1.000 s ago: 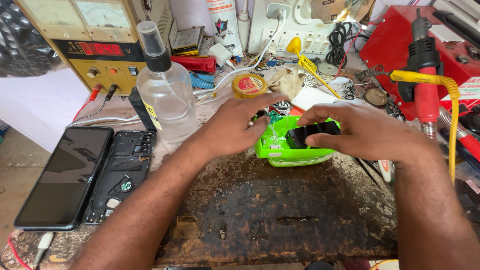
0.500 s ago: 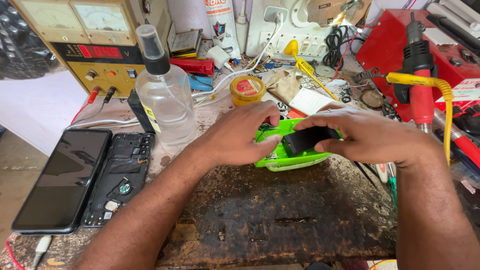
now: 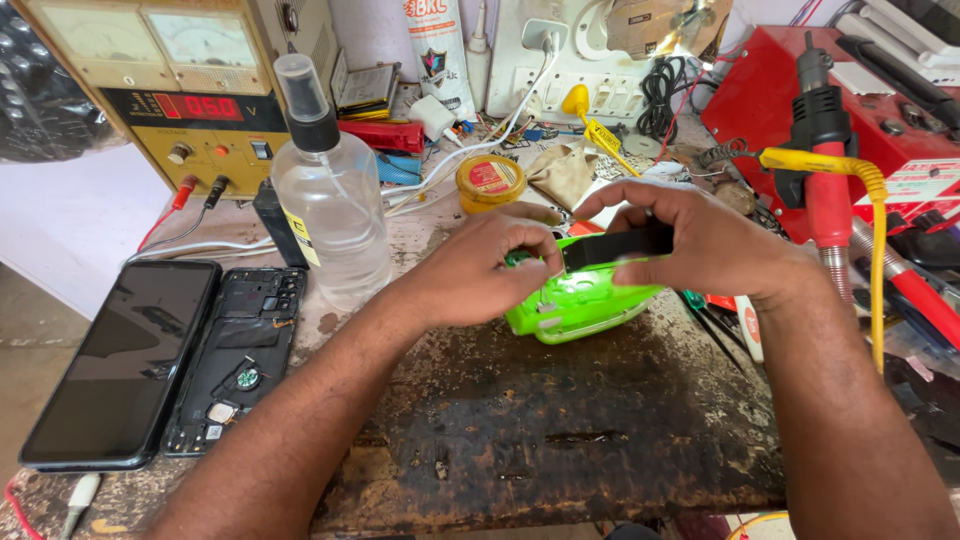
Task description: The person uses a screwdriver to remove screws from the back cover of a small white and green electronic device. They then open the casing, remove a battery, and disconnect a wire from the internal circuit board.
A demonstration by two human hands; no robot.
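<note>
A flat black rectangular part (image 3: 617, 246) is pinched along its edges by the right hand (image 3: 700, 245), thumb below and fingers curled over the top, and it is held just above a glossy lime-green plastic case (image 3: 575, 300). The case is steadied by the left hand (image 3: 480, 275), whose fingers are closed round its left end, with the fingertips meeting the black part's near corner. The case is rested on a dark, scorched, pitted wooden bench (image 3: 540, 430). To the left, a smooth black phone (image 3: 125, 360) and an opened phone frame (image 3: 238, 355) are laid side by side. A clear spray bottle (image 3: 330, 210) is stood behind them, and a round yellow tin (image 3: 490, 180) is seen beyond the hands.
</note>
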